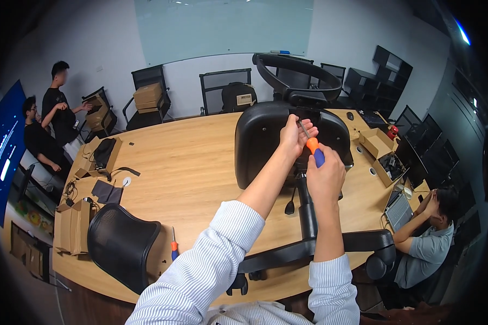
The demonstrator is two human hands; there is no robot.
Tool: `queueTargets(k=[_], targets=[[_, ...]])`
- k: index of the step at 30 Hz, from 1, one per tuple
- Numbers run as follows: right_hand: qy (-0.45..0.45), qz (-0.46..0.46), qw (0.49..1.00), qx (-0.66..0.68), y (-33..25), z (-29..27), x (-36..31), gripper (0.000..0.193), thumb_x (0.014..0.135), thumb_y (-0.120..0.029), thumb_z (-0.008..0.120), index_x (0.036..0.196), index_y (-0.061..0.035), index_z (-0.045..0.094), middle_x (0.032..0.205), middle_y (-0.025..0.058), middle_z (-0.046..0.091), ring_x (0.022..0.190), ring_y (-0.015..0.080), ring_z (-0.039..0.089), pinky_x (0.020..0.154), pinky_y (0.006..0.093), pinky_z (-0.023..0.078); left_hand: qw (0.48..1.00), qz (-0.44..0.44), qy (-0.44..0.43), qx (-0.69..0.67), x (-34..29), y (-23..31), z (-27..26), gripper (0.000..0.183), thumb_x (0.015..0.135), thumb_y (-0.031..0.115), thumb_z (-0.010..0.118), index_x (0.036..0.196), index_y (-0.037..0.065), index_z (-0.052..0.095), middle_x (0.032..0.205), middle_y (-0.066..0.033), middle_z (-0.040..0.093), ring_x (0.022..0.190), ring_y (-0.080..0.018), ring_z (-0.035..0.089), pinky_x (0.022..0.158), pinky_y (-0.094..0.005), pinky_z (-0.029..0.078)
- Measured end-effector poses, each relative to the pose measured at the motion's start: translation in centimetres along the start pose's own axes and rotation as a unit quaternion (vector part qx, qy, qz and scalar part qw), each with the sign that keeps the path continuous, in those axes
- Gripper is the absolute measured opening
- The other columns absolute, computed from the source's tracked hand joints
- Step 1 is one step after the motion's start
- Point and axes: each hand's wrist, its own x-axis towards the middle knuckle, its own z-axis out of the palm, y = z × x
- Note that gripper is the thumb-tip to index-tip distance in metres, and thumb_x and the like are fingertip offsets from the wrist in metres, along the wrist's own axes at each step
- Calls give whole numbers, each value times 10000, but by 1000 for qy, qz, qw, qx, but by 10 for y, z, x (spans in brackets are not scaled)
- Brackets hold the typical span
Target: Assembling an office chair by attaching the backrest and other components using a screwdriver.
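Observation:
In my right hand is a screwdriver with an orange and blue handle, its shaft pointing up and left. My left hand is beside the shaft, palm turned up and fingers apart; whether a small screw lies at the tip is too small to tell. Both hands are over a black office chair seat that lies on the table with its underside toward me. A black post runs from it down to the wheeled base. A black loop-shaped armrest rises at the seat's far side.
The wooden table holds a detached mesh backrest, another screwdriver, and open cardboard boxes. One person sits by a laptop at right. Two people stand at far left. Chairs line the wall.

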Motion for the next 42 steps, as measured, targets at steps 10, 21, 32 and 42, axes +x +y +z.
queueTargets(k=[10,21,32,42], targets=[[23,-76,996,-30,-1,11,-5,268,873,-116,677,1103,13,628,996,165,654,937,349,645,776,447,536,996,56,65,-23,4,-5,11,263,920,207,559,896,-51,604,793,-154,656,639,-270,684,618,-358,623],[56,-95,993,-48,-11,-1,-1,208,820,-36,681,1027,-28,660,1034,101,606,972,293,602,746,410,549,996,46,36,-65,9,-10,12,409,969,338,424,950,-32,598,815,-121,653,622,-226,636,573,-324,577],[57,-65,992,92,-7,1,3,203,877,-134,690,973,36,633,1110,164,574,1066,325,571,891,439,474,994,55,77,-54,5,-9,10,267,969,244,640,883,-6,604,808,-129,679,548,-169,573,460,-289,467],[37,-3,998,45,2,-10,-6,237,925,-152,630,1054,47,642,949,233,653,863,389,658,748,468,516,988,73,79,-112,8,-12,10,258,970,236,512,889,3,589,839,-147,687,572,-205,606,496,-304,516]])
